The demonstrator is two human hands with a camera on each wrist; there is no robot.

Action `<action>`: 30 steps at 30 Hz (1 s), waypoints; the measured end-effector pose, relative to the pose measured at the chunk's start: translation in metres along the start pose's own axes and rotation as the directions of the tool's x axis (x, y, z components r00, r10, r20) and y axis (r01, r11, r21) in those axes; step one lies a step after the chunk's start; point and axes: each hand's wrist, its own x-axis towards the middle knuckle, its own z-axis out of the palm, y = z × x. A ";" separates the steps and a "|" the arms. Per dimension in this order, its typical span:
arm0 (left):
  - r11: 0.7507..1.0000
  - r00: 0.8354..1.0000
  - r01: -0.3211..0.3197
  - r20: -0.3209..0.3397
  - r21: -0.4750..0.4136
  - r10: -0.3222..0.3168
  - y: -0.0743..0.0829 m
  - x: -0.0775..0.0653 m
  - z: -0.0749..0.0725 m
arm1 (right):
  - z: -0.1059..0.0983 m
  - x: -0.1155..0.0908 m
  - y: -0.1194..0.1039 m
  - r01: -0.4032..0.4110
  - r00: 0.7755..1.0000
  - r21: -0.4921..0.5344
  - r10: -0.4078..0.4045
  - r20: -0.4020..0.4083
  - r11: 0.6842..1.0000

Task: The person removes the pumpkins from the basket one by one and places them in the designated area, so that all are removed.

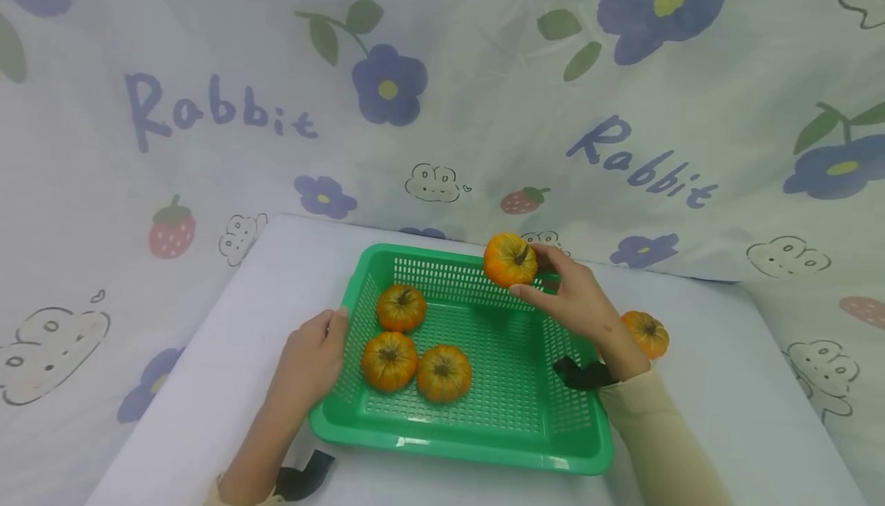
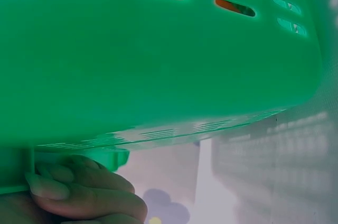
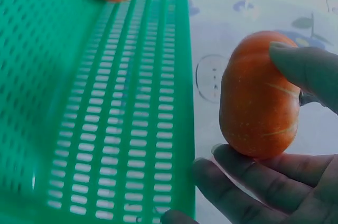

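My right hand pinches a small orange pumpkin between thumb and fingers, over the far rim of a green plastic basket. In the right wrist view the held pumpkin shows its smooth orange side, with the thumb on one side and fingers on the other. My left hand grips the basket's left rim, and the left wrist view shows its fingers curled under that rim. Inside the basket, toward the left, sit three pumpkins: one at the back, one in front and one beside it.
Another pumpkin lies on the white tabletop right of the basket, partly behind my right wrist. A curtain printed with flowers and rabbits hangs behind the table. Dark straps hang at both wrists.
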 end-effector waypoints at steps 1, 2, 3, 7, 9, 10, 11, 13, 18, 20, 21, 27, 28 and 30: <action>1.000 1.000 0.000 0.000 0.000 0.000 0.000 0.000 0.000 | -0.001 -0.002 0.001 -0.001 1.000 -0.007 0.001 0.000 1.000; 1.000 1.000 0.000 -0.001 0.001 0.000 0.000 0.000 0.000 | -0.002 -0.003 0.003 -0.003 1.000 -0.014 0.003 -0.002 1.000; 1.000 1.000 0.001 -0.002 -0.001 -0.001 -0.001 0.000 0.000 | -0.003 -0.005 0.004 -0.003 1.000 -0.022 0.003 -0.005 1.000; 1.000 1.000 0.002 -0.002 -0.006 -0.002 -0.002 0.001 0.001 | -0.009 -0.012 0.006 0.006 1.000 -0.019 -0.006 -0.013 1.000; 1.000 1.000 0.004 0.000 -0.008 -0.004 -0.002 0.001 0.001 | -0.013 -0.015 0.006 0.008 1.000 -0.015 -0.008 -0.017 1.000; 1.000 1.000 0.005 0.001 -0.007 -0.005 -0.002 0.001 0.001 | -0.015 -0.017 0.007 0.011 1.000 -0.012 -0.011 -0.017 1.000; 1.000 1.000 0.006 0.003 -0.005 -0.006 -0.002 0.001 0.001 | -0.016 -0.019 0.007 0.013 1.000 -0.014 -0.013 -0.018 1.000; 1.000 1.000 0.006 0.003 -0.001 -0.006 -0.001 0.001 0.001 | -0.020 -0.023 0.006 0.011 1.000 -0.021 -0.011 -0.021 1.000; 1.000 1.000 0.004 0.004 0.002 -0.004 -0.001 0.000 -0.001 | -0.026 -0.036 0.003 0.005 1.000 -0.018 -0.005 -0.021 1.000; 1.000 1.000 0.003 0.004 0.001 -0.003 -0.001 0.000 -0.002 | -0.027 -0.040 0.001 0.014 1.000 -0.009 -0.014 -0.016 1.000; 1.000 1.000 0.004 0.002 -0.001 -0.004 -0.001 0.000 -0.002 | -0.028 -0.042 0.001 0.023 1.000 -0.005 -0.023 -0.010 1.000; 1.000 1.000 -0.002 -0.005 0.001 0.002 -0.002 0.001 0.000 | -0.037 -0.063 0.009 0.074 0.997 -0.008 -0.074 0.000 0.997; 1.000 1.000 -0.003 -0.005 0.002 0.003 -0.003 0.001 0.000 | -0.038 -0.068 0.012 0.074 0.997 -0.014 -0.074 -0.007 0.997; 1.000 1.000 0.000 -0.002 -0.001 0.000 -0.004 0.002 0.001 | -0.041 -0.077 0.015 0.061 0.998 -0.036 -0.062 -0.026 0.998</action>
